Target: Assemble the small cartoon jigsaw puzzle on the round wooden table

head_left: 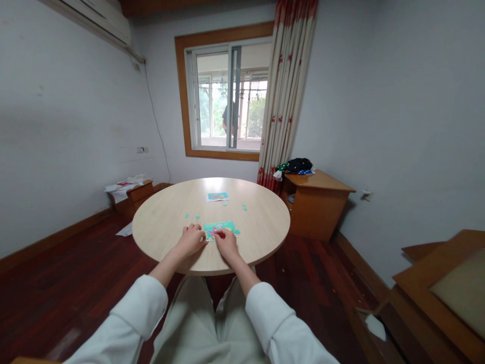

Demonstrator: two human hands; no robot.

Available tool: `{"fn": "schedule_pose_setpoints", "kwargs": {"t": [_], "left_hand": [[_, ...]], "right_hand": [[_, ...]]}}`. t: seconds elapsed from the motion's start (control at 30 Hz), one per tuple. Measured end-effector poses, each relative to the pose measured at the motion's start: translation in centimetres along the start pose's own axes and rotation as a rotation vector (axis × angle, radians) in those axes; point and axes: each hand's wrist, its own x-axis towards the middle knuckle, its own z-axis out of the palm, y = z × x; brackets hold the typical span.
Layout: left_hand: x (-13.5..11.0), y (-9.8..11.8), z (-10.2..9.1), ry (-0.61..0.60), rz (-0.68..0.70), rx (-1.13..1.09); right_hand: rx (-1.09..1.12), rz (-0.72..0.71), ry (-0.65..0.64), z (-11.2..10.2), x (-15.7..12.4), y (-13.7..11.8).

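A mostly joined jigsaw puzzle point(220, 225), teal with pink and yellow parts, lies flat near the front of the round table. My left hand point(192, 239) rests at its left edge, fingers bent and somewhat apart, the tips touching the table and the puzzle's side. Over the lower middle of the puzzle, my right hand point(227, 243) has thumb and forefinger pinched together; whatever is between them is hidden. Loose teal puzzle pieces point(244, 207) lie beyond, with more loose pieces point(197, 217) to the left. Farther back is a picture sheet point(217, 196) in similar colours.
The round wooden table point(159, 222) stands before my knees. Behind it on the right is a wooden desk point(318, 202) with dark cloth items point(299, 165) on top. A low cabinet point(139, 194) with papers stands at left. A wooden chair point(447, 278) is at right.
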Motion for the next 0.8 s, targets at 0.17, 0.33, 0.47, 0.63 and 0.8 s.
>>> {"fn": "schedule_pose_setpoints", "kwargs": {"t": [0.17,0.33,0.47,0.63,0.8], "left_hand": [[-0.1,0.5,-0.4,-0.019,-0.012,0.066],[-0.3,0.9,-0.9,-0.053,-0.028,0.100],[-1.1,1.0,-0.9,0.009,-0.009,0.069],[-2.8,0.8,-0.2,0.022,0.053,-0.056],[-3.7,0.7,0.2,-0.038,0.063,-0.087]], "right_hand": [[-0.003,0.000,0.003,0.0,-0.1,-0.1],[-0.002,0.004,0.006,0.1,-0.1,-0.1],[-0.006,0.007,-0.001,0.0,-0.2,-0.2],[-0.011,0.009,0.002,0.1,-0.2,-0.2],[-0.024,-0.009,-0.007,0.1,-0.2,0.0]]}}
